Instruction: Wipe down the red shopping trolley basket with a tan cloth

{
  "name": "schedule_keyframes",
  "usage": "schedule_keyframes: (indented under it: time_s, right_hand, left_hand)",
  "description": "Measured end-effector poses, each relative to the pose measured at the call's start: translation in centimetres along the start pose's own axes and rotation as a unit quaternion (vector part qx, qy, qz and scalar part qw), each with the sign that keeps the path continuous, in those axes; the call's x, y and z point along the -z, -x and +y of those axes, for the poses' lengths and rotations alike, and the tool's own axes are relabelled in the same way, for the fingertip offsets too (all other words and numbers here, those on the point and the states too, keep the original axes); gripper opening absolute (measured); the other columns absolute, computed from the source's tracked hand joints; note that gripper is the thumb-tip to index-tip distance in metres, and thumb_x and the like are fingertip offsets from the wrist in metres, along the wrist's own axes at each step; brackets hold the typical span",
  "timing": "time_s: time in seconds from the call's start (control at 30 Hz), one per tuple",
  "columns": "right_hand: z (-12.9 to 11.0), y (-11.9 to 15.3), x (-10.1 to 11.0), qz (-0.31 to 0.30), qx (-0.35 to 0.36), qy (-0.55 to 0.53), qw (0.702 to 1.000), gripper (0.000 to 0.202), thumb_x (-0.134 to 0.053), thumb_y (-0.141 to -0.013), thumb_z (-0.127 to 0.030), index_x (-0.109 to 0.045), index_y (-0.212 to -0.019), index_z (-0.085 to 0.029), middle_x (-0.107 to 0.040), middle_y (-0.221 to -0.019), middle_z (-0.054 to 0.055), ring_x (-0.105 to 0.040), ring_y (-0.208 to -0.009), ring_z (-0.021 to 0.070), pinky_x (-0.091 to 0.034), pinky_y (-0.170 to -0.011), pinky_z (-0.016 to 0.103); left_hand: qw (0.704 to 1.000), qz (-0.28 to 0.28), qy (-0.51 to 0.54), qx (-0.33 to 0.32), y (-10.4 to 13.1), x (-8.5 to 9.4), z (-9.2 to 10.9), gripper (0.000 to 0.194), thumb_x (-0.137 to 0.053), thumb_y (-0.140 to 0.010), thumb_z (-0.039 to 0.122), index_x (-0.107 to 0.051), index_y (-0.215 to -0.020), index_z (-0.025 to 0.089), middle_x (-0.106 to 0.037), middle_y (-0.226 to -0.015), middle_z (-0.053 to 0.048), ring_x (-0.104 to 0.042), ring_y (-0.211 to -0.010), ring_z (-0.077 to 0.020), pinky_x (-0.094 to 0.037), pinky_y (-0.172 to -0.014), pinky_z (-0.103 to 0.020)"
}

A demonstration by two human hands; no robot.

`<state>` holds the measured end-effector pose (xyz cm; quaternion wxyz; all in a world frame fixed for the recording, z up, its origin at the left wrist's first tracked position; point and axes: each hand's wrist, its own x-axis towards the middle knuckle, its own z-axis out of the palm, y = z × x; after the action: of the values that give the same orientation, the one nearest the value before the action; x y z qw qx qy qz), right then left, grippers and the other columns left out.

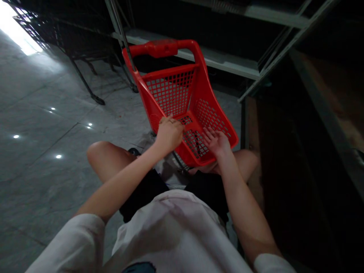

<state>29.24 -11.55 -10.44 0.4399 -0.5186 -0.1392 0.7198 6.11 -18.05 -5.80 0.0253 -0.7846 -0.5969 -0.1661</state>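
Observation:
A small red plastic shopping cart [209, 85] with a lattice-walled basket stands before my bent knees, its handle at the far end. My left hand [170, 134] lies over the basket's left rim, back upward and fingers curled round the edge; its fingertips are partly hidden. Over the near right part of the basket is my right hand [218, 143], palm turned up and fingers spread, with nothing in it. Through the grid floor of the basket, dark parts of the frame below show. I see no goods inside.
Behind the cart runs a metal shelf rack [230, 68]. A dark wire cart [82, 72] on castors stands at the far left. Along the right side is a dark shelf unit with a wooden edge [251, 125]. Grey tiled floor [42, 182] extends left.

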Motion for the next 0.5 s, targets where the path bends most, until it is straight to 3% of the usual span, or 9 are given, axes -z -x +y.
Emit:
schedule_keyframes:
  time_s: [0.1,0.17,0.2,0.27,0.33,0.43,0.5]
  right_hand:
    - [0.4,0.2,-1.0,0.001,-0.007,-0.019,1.0,0.024,-0.045,-0.087,-0.024,-0.068,-0.094,-0.026,-0.079,-0.107,-0.001,-0.072,-0.096,0.0152,-0.054,-0.076,0.028]
    - [0.8,0.3,-1.7,-0.002,-0.011,-0.034,0.999,0.023,-0.046,-0.087,-0.024,-0.068,-0.093,-0.026,-0.079,-0.103,-0.002,-0.072,-0.092,0.0141,-0.053,-0.076,0.027]
    - [1.0,0.3,-2.0,-0.004,-0.015,-0.04,0.999,0.023,-0.046,-0.087,-0.024,-0.068,-0.093,-0.026,-0.078,-0.101,-0.002,-0.072,-0.089,0.0135,-0.053,-0.076,0.026]
    - [1.5,0.2,-2.6,-0.005,-0.027,-0.046,0.999,0.022,-0.047,-0.087,-0.024,-0.067,-0.092,-0.026,-0.078,-0.096,-0.002,-0.071,-0.085,0.0131,-0.052,-0.075,0.026]
    - [1.9,0.0,-2.8,-0.01,-0.034,-0.05,0.998,0.021,-0.046,-0.088,-0.024,-0.067,-0.093,-0.026,-0.078,-0.095,-0.002,-0.071,-0.084,0.0134,-0.052,-0.075,0.026]
    - [2.0,-0.2,-2.7,-0.027,-0.025,-0.06,0.998,0.021,-0.046,-0.089,-0.023,-0.066,-0.094,-0.026,-0.078,-0.093,-0.001,-0.07,-0.085,0.0145,-0.054,-0.077,0.027]
    - [1.8,0.2,-2.5,-0.04,-0.015,-0.067,0.997,0.021,-0.046,-0.088,-0.022,-0.066,-0.094,-0.025,-0.077,-0.092,-0.001,-0.069,-0.085,0.015,-0.056,-0.078,0.028]
  left_hand:
    - [0.997,-0.002,-0.05,0.061,-4.2,1.7,-5.8,0.023,-0.05,-0.099,0.013,-0.072,-0.094,0.012,-0.077,-0.101,-0.008,-0.066,-0.106,-0.0203,-0.027,-0.127,-0.051]
    - [0.994,-0.006,-0.063,0.085,-5.6,2.1,-7.4,0.023,-0.05,-0.099,0.013,-0.072,-0.094,0.008,-0.077,-0.1,-0.01,-0.067,-0.108,-0.0213,-0.028,-0.126,-0.053]
    - [0.993,-0.007,-0.069,0.095,-5.7,1.9,-7.3,0.023,-0.051,-0.097,0.013,-0.072,-0.093,0.008,-0.077,-0.1,-0.012,-0.067,-0.112,-0.0241,-0.031,-0.124,-0.054]
    - [0.991,-0.013,-0.079,0.103,-4.8,1.2,-5.3,0.022,-0.053,-0.095,0.016,-0.074,-0.092,0.009,-0.078,-0.101,-0.014,-0.064,-0.124,-0.0323,-0.037,-0.118,-0.057]
    - [0.994,-0.023,-0.058,0.094,-2.8,0.3,-1.6,0.024,-0.053,-0.093,0.018,-0.076,-0.09,0.013,-0.079,-0.101,-0.014,-0.062,-0.13,-0.0365,-0.041,-0.114,-0.058]
    - [0.995,-0.036,0.081,0.055,1.4,-0.7,4.6,0.029,-0.05,-0.089,0.013,-0.077,-0.085,0.022,-0.08,-0.096,-0.006,-0.068,-0.122,-0.0299,-0.042,-0.115,-0.054]
    - [0.983,-0.054,0.178,0.0,3.6,-0.7,7.5,0.029,-0.051,-0.086,0.011,-0.076,-0.082,0.024,-0.08,-0.093,-0.003,-0.071,-0.115,-0.028,-0.045,-0.112,-0.051]
